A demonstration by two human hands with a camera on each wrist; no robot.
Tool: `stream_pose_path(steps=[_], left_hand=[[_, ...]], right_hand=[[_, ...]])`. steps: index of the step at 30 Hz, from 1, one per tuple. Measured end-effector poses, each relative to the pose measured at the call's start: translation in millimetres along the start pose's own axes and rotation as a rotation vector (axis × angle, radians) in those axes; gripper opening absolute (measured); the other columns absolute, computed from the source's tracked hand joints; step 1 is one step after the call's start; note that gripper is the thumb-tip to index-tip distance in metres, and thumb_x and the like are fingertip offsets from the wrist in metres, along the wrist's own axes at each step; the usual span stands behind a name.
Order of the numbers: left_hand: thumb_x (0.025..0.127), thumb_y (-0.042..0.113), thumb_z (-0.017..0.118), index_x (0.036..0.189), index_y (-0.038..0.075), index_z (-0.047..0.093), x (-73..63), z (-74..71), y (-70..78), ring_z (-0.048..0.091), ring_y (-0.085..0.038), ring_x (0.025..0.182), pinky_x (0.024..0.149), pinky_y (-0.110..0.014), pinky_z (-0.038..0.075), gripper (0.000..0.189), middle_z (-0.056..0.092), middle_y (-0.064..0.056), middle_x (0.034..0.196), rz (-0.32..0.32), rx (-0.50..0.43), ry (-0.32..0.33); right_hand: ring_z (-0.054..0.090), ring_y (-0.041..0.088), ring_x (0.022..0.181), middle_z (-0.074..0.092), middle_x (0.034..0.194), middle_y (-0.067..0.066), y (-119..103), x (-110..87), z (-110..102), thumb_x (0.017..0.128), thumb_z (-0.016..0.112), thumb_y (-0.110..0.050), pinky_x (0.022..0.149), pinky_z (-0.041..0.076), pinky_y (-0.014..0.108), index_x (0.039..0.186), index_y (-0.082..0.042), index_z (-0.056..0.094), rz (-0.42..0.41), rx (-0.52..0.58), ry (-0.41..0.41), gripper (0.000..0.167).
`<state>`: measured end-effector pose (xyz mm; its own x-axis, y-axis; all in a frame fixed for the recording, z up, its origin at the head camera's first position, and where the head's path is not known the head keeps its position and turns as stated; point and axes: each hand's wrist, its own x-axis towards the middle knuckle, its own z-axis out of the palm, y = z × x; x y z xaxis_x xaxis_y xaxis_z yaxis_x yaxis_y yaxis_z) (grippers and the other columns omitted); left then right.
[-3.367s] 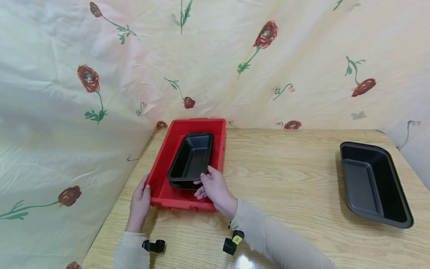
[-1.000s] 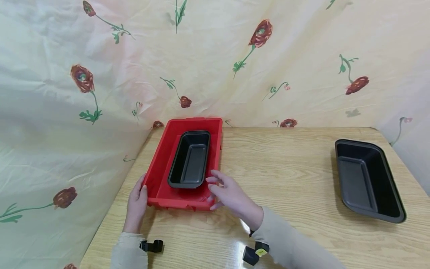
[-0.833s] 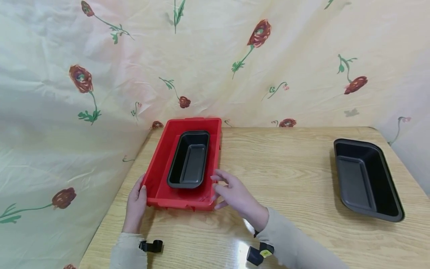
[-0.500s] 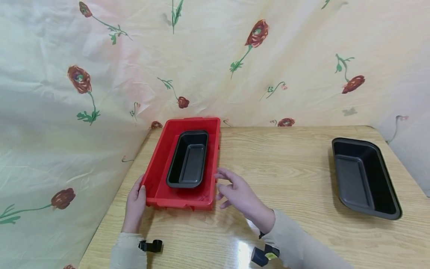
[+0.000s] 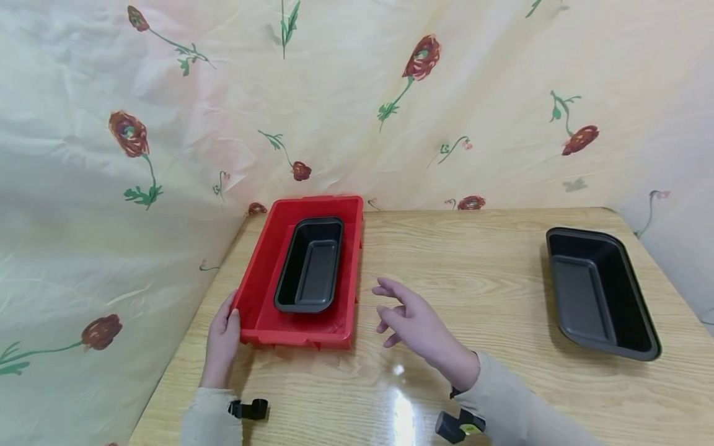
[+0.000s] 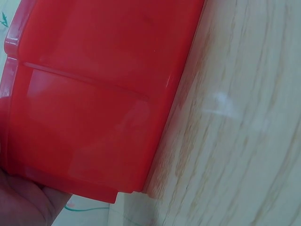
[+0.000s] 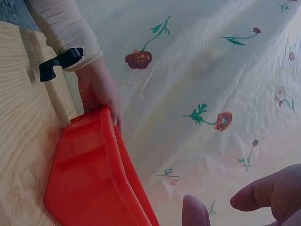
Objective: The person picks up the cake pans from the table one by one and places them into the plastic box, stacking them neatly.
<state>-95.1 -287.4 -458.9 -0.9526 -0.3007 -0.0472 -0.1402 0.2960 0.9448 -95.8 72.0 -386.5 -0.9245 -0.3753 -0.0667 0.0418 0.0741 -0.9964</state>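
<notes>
On the left side of the table, my left hand (image 5: 222, 347) grips the near left corner of a red plastic bin (image 5: 295, 337), its thumb over the rim. In the left wrist view, part of that hand (image 6: 28, 202) shows at the corner under the bin wall (image 6: 89, 122). Inside the bin lies a dark loaf pan (image 5: 319, 272), long side running front to back. To the right of the bin, my right hand (image 5: 421, 325) hovers over the table with loosely bent fingers, holding nothing. Its fingertips (image 7: 249, 197) show apart in the right wrist view.
Another dark loaf pan (image 5: 582, 297) sits at the right end of the wooden table (image 5: 457, 266). A flowered cloth (image 5: 346, 93) hangs behind the table and along its left side. Black wrist cameras (image 5: 251, 409) stick out from both sleeves.
My right hand has let go of the pan's near edge and drawn back right, out of the bin. The upper pan, earlier askew over another, now sits level. My left hand keeps its grip.
</notes>
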Motion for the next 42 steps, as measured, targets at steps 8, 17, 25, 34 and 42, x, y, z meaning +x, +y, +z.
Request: stream_pose_path(steps=[8, 17, 25, 34, 42], left_hand=[[0.107, 0.017, 0.031, 0.155, 0.014, 0.026, -1.0, 0.1, 0.7, 0.035, -0.031, 0.135, 0.11, -0.048, 0.033, 0.049, 0.03, -0.012, 0.156, -0.03, 0.004, 0.001], [0.107, 0.019, 0.031, 0.156, 0.016, 0.026, -1.8, 0.8, -1.3, 0.034, -0.03, 0.135, 0.111, -0.048, 0.032, 0.049, 0.029, -0.011, 0.156, -0.026, -0.005, -0.01], [0.107, 0.02, 0.031, 0.155, 0.014, 0.027, -1.5, 0.4, -1.2, 0.035, -0.029, 0.135, 0.111, -0.047, 0.033, 0.049, 0.03, -0.011, 0.156, -0.013, 0.012, -0.004], [0.107, 0.018, 0.031, 0.155, 0.014, 0.026, -1.7, 0.0, 0.3, 0.034, -0.03, 0.136, 0.111, -0.048, 0.032, 0.049, 0.029, -0.012, 0.156, -0.026, 0.009, -0.002], [0.107, 0.019, 0.031, 0.155, 0.016, 0.026, -1.1, 1.0, 1.0, 0.035, -0.029, 0.135, 0.11, -0.047, 0.034, 0.049, 0.03, -0.01, 0.156, -0.035, 0.007, -0.001]], right_hand=[[0.062, 0.024, 0.077, 0.044, 0.143, 0.02, 2.6, -9.3, -15.1, 0.096, 0.053, -0.001, 0.058, 0.058, 0.037, 0.149, 0.001, 0.032, 0.0, -0.013, 0.019, 0.056], [0.062, 0.024, 0.08, 0.041, 0.145, 0.02, 6.3, -22.5, -30.9, 0.098, 0.052, -0.003, 0.06, 0.058, 0.038, 0.15, -0.001, 0.03, 0.004, -0.03, 0.042, 0.056], [0.063, 0.026, 0.081, 0.039, 0.145, 0.022, 4.7, -30.8, -42.6, 0.098, 0.051, -0.003, 0.061, 0.058, 0.038, 0.149, 0.003, 0.029, -0.032, -0.043, 0.054, 0.056], [0.063, 0.028, 0.084, 0.039, 0.146, 0.021, 2.8, -40.0, -56.2, 0.099, 0.052, -0.006, 0.063, 0.058, 0.038, 0.151, -0.001, 0.029, -0.025, -0.076, 0.078, 0.056], [0.064, 0.025, 0.083, 0.04, 0.145, 0.023, 5.3, -48.6, -70.2, 0.1, 0.052, -0.007, 0.063, 0.058, 0.038, 0.15, 0.0, 0.03, -0.055, -0.082, 0.099, 0.055]])
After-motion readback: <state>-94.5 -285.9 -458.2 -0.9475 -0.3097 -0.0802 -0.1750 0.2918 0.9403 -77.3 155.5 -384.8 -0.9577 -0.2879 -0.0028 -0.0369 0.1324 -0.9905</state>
